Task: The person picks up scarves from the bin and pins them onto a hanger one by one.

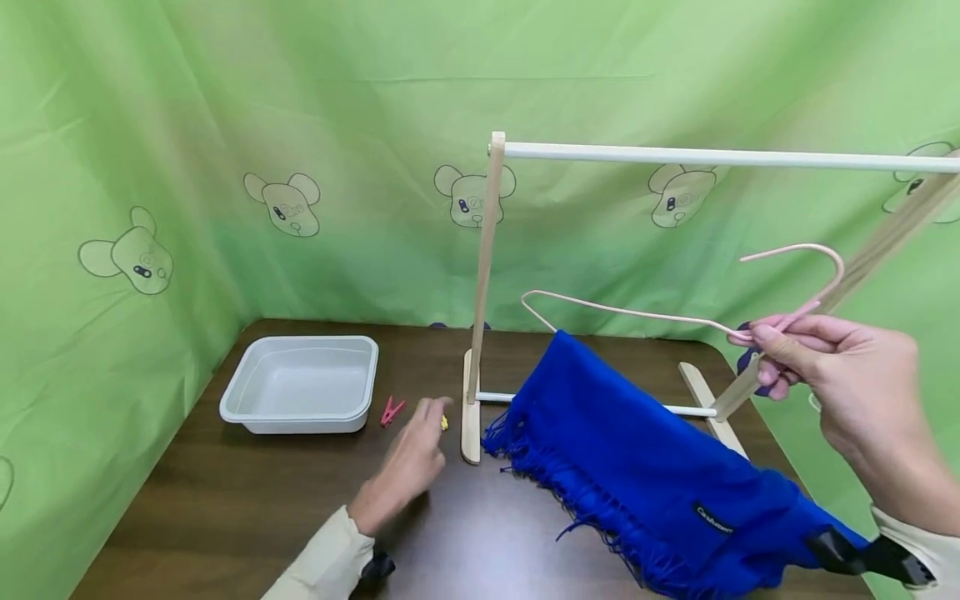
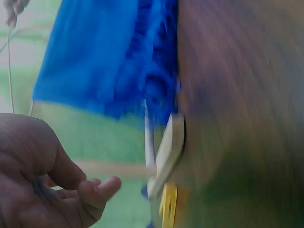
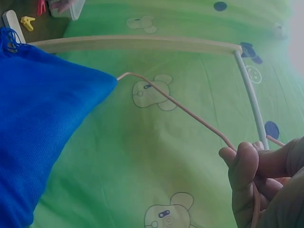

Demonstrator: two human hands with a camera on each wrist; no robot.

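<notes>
My right hand [image 1: 862, 375] grips a pink wire hanger [image 1: 630, 312] at the base of its hook. Draped over the hanger's lower part is a blue fringed scarf [image 1: 615, 442], its fringe hanging low over the table on the left. My left hand [image 1: 411, 454] is low over the table beside a yellow clothespin [image 1: 444, 423], partly hidden in the head view. In the left wrist view, the fingers are loosely bent with nothing seen between them, and the yellow clothespin [image 2: 168, 206] is apart from them. A pink clothespin [image 1: 390, 412] lies farther left.
A wooden rack with a white top rail [image 1: 720, 157] stands behind the scarf; its left foot [image 1: 470, 417] is just right of the yellow clothespin. At the left is a white plastic basin [image 1: 300, 421]. Green cloth [image 1: 375, 167] with bear drawings surrounds the brown table [image 1: 247, 500].
</notes>
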